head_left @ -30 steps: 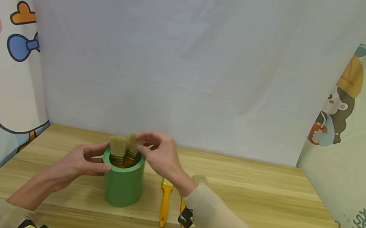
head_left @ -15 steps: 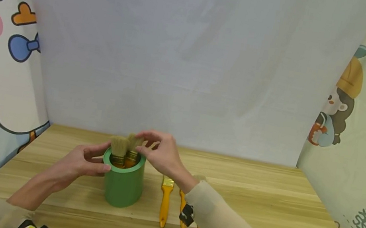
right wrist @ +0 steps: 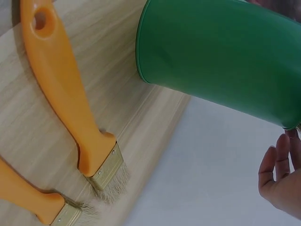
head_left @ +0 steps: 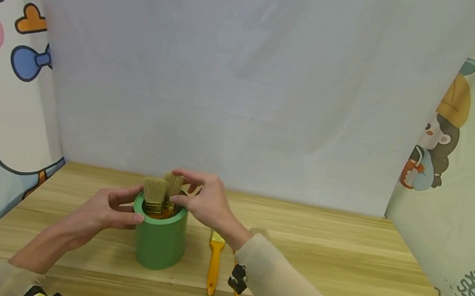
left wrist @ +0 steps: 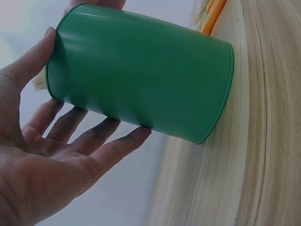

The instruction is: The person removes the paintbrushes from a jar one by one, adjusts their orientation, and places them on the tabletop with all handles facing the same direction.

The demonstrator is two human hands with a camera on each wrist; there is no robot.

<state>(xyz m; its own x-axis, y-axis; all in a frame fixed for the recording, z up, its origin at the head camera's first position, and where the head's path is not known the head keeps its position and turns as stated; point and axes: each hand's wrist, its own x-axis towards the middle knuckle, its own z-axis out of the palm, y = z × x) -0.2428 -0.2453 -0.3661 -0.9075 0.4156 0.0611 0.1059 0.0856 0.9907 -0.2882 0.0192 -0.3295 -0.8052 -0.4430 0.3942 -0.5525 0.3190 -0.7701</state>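
A green cylindrical holder [head_left: 159,246] stands upright on the wooden table, with two paintbrushes in it, bristles up. My left hand [head_left: 107,207] holds its left side, thumb at the near rim and fingers toward the back. The left wrist view shows those fingertips [left wrist: 138,134] against the green wall. At the front of the opening is one paintbrush [head_left: 154,192]. Just right of and behind it, my right hand [head_left: 207,200] pinches the second paintbrush [head_left: 173,185] between thumb and fingers. The handles inside are mostly hidden. In the right wrist view the right hand [right wrist: 284,181] is partly cut off.
Right of the holder lies an orange-handled paintbrush [head_left: 214,264], near my right forearm. More orange brushes lie partly under that sleeve; the right wrist view shows one brush [right wrist: 68,89] and another brush [right wrist: 28,190] beside it. A pale cloth [head_left: 249,76] hangs behind the table [head_left: 339,270].
My right hand has shifted slightly left with the pinched brush, which leans closer to the front brush. The left hand and the holder stay in place.
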